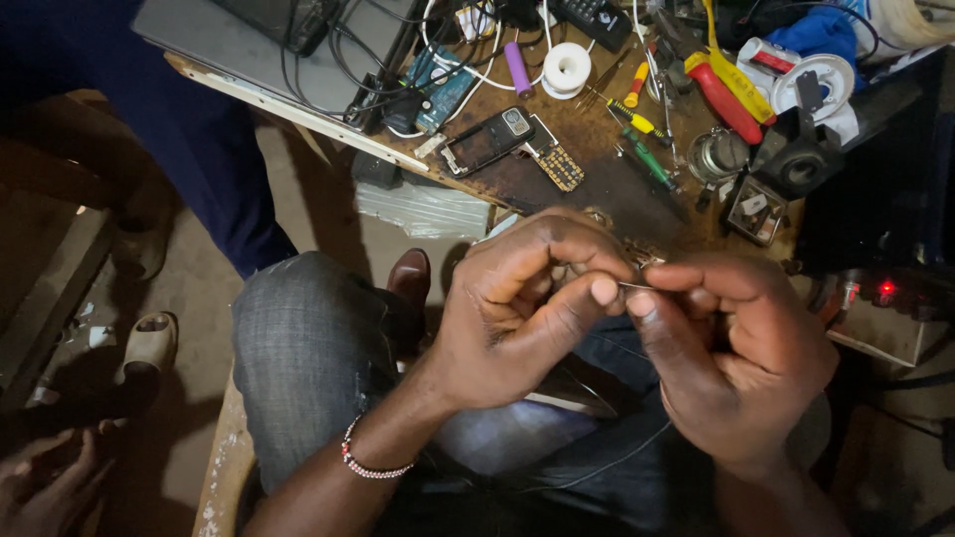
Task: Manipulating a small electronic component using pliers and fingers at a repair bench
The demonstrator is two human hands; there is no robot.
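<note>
Left hand: our left hand (517, 313) is curled nearly closed, thumb and forefinger pinched on one end of a thin wire (637, 286) just above our lap.
Right hand: our right hand (741, 353) is likewise curled tight, its thumb and forefinger nipping the other end of the same wire, so the two sets of fingertips almost touch.
Wire: it runs short and level between the two pinches, near the near edge of the table (597, 189); we cannot tell whether it is bare or sheathed, nor what small metal piece glints just behind it.
Step in hand: we judge this to be fine work on the wire's tip, twisting or stripping it.
Doing it well: we would keep both pinches close to the tip, hold one hand steady as the anchor and let the other do the turning, and pull lightly so the strand does not snap or kink.
Light: it is dim here, so raising the work toward the table would help us see.
On the table: far of our hands lie an opened phone (489, 139), a bare keypad board (560, 167), a white solder reel (567, 68), and screwdrivers (647, 159) to the right.
Risk: a slip could drop the wire into our lap.
</note>
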